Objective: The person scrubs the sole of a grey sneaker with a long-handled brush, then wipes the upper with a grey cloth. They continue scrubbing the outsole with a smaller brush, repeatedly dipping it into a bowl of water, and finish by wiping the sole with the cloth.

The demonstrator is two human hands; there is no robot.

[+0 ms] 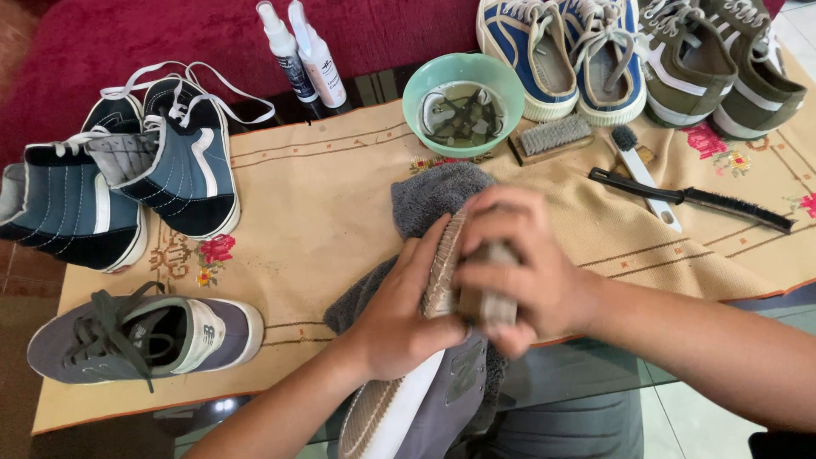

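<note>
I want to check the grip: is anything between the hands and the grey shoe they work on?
Nothing visible. The left hand grips the grey shoe directly; the right hand presses a brush on it. A grey towel lies underneath.

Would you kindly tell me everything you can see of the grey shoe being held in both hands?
The grey shoe is a sneaker with a white midsole and a tan, textured sole, tipped on its side so the sole faces left. It lies over a grey towel at the table's near edge. The left hand grips the sole side; the right hand presses a blurred brush against it. Its toe is hidden.
</note>
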